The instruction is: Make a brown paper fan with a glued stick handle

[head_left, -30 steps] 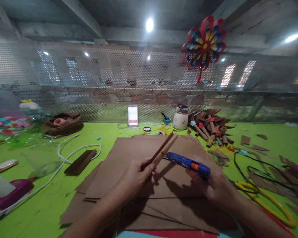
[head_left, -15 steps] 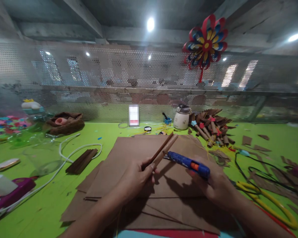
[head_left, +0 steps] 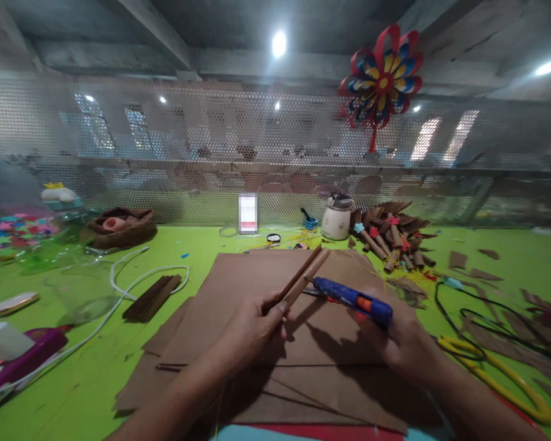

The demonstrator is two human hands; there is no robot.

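Note:
My left hand [head_left: 261, 321] is closed on a brown paper roll [head_left: 308, 275] that points up and away, with a dark lengthwise gap or edge along it. In my right hand [head_left: 395, 340] is a blue glue gun [head_left: 351, 298] with an orange part in its side. Its nozzle points left, close to the roll's right side; whether it touches I cannot tell. Both hands are above stacked brown paper sheets [head_left: 239, 275]. The right fingers are partly hidden behind the glue gun.
Yellow-handled scissors [head_left: 509, 380] and a black cord [head_left: 487, 318] lie right. Behind are a pile of paper rolls [head_left: 388, 239], a white jar [head_left: 337, 219] and a phone [head_left: 248, 213]. At left are brown strips [head_left: 151, 298], a white cable [head_left: 92, 335] and a clear plastic cup [head_left: 78, 294].
The glue gun has shifted slightly right, its nozzle a little farther up the roll. My left hand and the roll stay almost still.

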